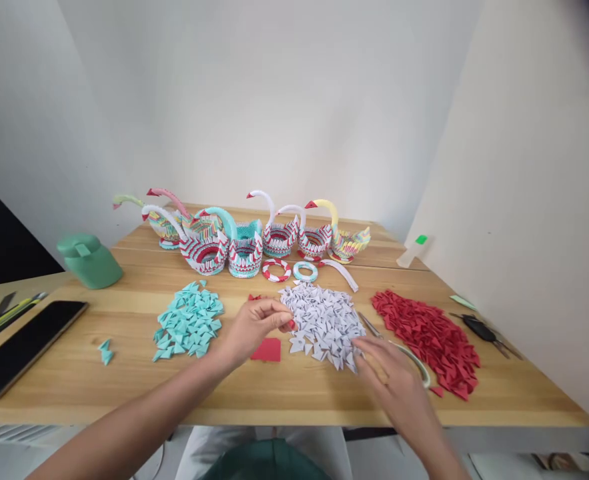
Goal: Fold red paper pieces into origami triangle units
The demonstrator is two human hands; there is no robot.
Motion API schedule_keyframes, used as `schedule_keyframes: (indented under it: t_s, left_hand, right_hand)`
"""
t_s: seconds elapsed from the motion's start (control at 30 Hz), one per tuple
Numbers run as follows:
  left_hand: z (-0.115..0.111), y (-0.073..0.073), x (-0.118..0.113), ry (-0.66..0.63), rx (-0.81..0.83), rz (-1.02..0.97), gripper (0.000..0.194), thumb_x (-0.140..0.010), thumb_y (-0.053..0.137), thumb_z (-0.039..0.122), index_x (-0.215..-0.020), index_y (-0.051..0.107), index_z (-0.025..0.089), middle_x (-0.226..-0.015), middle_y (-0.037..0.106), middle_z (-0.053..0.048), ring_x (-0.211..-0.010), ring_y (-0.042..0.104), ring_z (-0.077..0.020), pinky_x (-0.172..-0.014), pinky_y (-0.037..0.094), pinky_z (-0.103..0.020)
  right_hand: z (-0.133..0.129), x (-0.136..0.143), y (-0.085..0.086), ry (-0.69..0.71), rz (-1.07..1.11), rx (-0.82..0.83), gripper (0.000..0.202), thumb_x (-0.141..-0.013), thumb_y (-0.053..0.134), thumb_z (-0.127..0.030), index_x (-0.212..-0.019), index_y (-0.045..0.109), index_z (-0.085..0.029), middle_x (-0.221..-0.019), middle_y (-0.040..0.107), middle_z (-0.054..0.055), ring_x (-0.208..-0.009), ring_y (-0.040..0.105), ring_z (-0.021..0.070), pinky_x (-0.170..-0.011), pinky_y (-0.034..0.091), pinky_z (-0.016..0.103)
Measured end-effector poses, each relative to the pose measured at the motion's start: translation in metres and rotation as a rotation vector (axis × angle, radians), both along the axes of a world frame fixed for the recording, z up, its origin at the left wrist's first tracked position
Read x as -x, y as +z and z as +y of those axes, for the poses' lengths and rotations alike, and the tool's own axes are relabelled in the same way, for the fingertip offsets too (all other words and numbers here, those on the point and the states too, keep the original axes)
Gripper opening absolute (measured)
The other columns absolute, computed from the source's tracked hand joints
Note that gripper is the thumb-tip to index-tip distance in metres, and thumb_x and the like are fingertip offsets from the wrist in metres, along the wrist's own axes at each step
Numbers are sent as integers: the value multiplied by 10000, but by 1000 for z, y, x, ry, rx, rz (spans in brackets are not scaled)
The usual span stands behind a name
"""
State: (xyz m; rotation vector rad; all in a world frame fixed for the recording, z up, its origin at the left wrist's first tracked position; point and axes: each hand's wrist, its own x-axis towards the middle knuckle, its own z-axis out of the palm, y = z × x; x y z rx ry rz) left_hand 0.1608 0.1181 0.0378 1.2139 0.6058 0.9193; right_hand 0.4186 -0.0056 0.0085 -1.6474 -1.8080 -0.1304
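Note:
My left hand is pinched on a small red paper piece, just left of the pile of pale grey-white folded pieces. My right hand is over the lower right edge of that pile, blurred by motion; whether its fingers hold anything is unclear. A red paper square lies below my left hand. At the left is a pile of turquoise pieces, and at the right a pile of red pieces.
Several folded-paper swans stand at the back. Before them lie a red-white ring, a turquoise-white ring and a white curved neck. A green container and a phone are left; keys lie right.

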Motion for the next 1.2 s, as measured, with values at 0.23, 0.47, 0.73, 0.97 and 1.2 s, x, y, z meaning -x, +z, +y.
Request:
schedule_keyframes:
  t_s: [0.23, 0.47, 0.73, 0.97, 1.2]
  left_hand:
    - [-48, 28, 9, 60, -363, 96, 116, -754, 714, 294, -714, 767, 199, -735, 716, -78, -702, 623, -201, -701, 455, -289]
    - [-72, 19, 11, 121, -712, 57, 105, -790, 689, 281, -774, 759, 204, -715, 723, -71, -689, 644, -190, -726, 468, -303]
    - [-78, 4, 9, 241, -959, 173, 156, -852, 621, 225, -736, 680, 139, -646, 673, -49, -634, 601, -144, -638, 439, -250]
    - [-76, -5, 12, 186, -913, 363, 225, -877, 582, 287, -739, 695, 151, -639, 670, -35, -607, 582, -135, -612, 416, -232]
    - [-66, -17, 13, 196, -1154, 607, 207, -906, 532, 253, -875, 717, 167, -733, 706, -65, -697, 604, -173, -649, 419, -261]
  right_hand:
    - [-1, 91, 52, 364, 289, -129, 181, -909, 542, -205, -1049, 655, -226, -907, 673, 66, -863, 632, 210, -736, 515, 328]
    - [-12, 98, 50, 475, 278, -246, 194, -872, 558, -75, -970, 651, -215, -781, 640, 37, -738, 598, 180, -647, 489, 311]
    - [-15, 94, 39, 498, 124, -226, 203, -861, 524, -33, -936, 638, -185, -785, 629, 56, -733, 546, 186, -650, 450, 324]
    - [-7, 87, 25, 508, 160, -107, 148, -903, 518, -112, -856, 630, -198, -770, 613, 37, -736, 549, 178, -668, 427, 319]
    - [7, 73, 16, 529, 150, -59, 133, -928, 530, -166, -941, 656, -207, -834, 658, 51, -804, 585, 196, -738, 445, 347]
